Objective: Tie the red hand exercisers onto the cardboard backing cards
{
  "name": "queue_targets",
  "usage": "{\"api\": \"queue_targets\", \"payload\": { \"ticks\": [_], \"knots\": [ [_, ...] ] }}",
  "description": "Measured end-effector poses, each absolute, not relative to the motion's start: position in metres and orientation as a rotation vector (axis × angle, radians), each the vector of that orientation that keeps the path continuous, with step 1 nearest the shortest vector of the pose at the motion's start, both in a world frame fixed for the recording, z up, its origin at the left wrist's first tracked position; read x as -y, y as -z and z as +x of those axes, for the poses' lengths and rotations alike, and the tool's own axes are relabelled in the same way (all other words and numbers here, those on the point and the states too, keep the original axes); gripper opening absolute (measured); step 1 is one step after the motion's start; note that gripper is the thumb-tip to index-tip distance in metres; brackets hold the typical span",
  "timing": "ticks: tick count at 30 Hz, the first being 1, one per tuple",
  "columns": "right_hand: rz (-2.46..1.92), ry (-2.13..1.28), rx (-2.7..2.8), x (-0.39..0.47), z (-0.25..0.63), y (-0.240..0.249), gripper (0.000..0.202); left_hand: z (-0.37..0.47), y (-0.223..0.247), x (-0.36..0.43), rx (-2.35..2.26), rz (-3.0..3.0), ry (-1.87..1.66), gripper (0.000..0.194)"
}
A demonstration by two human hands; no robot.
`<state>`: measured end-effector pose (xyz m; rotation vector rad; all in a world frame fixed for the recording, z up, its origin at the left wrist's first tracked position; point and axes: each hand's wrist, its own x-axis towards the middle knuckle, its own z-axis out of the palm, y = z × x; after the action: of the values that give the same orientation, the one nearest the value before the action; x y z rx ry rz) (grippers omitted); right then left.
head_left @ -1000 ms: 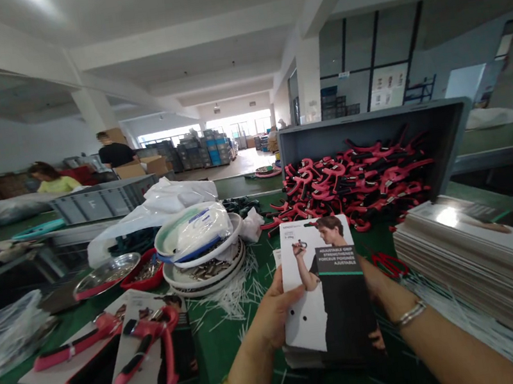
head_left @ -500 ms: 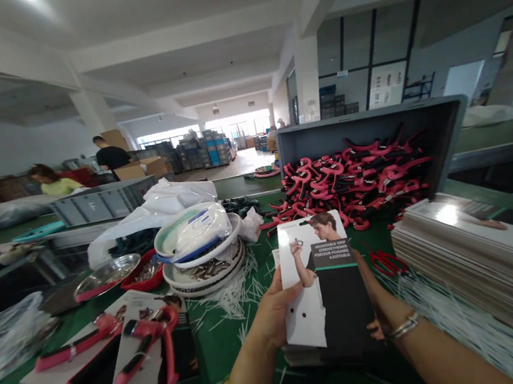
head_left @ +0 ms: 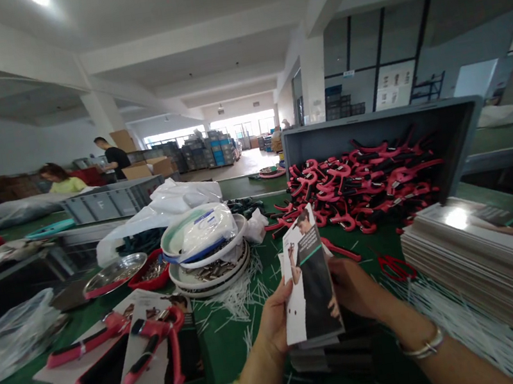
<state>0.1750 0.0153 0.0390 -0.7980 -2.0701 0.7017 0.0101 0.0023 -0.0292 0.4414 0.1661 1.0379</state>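
A printed packaging card (head_left: 308,287) with an arm-and-face picture and dark panel stands tilted in front of me, turned partly sideways. My left hand (head_left: 275,319) is closed on its left edge, thumb on the front. At the right edge, my right hand (head_left: 356,290) is curled against the card; its fingertips are hidden behind it. Below lies a low stack of similar cards (head_left: 312,359). Just beyond my right hand is a pink hand-grip handle (head_left: 343,249). To the left, pink-and-black hand grips (head_left: 154,344) lie attached to cards.
A tipped grey crate (head_left: 465,139) spills many hand grips (head_left: 362,182). On the right stand a tall card stack (head_left: 474,274), red-handled scissors (head_left: 397,267) and scattered white cable ties (head_left: 470,314). Stacked bowls (head_left: 209,277), a red tray (head_left: 152,270) and a metal dish (head_left: 114,274) sit at left.
The card has turned from facing me to a slant, its right side swung away. My right hand has shifted up and inward behind its right edge. My left hand keeps its hold.
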Motion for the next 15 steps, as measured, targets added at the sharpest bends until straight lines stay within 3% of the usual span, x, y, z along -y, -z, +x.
{"api": "queue_targets", "payload": {
  "ticks": [4, 15],
  "knots": [
    [-0.788, -0.545, 2.270, -0.008, 0.172, -0.047, 0.023, 0.006, 0.032, -0.002, -0.125, 0.350, -1.010, 0.020],
    [-0.828, -0.159, 2.409, -0.004, 0.161, -0.046, 0.033, 0.000, 0.048, 0.008, -0.171, 0.318, -1.227, 0.029]
  ]
}}
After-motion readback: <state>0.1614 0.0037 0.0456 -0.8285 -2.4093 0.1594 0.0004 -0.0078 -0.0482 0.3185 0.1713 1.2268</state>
